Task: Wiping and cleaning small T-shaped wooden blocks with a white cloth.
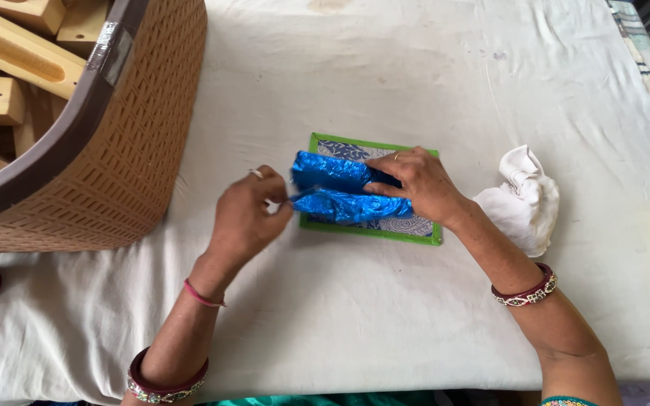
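Pinched: left hand (246, 214) on blue foil wrap (344, 188), right hand (419, 184) pressing it (green-edged box (374, 229) beneath); left, brown basket (126, 143) of wooden blocks (9, 53).

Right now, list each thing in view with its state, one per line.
Blue shiny wrap: folded, crinkled, on the card.
Green-edged patterned card: flat, mostly covered.
Left hand: pinching the wrap's left end.
Right hand: pressing the wrap down.
White cloth: crumpled, untouched.
Woven basket: open, holding wooden blocks.

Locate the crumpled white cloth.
In the head view, the crumpled white cloth lies on the white-covered table, just right of the right hand.
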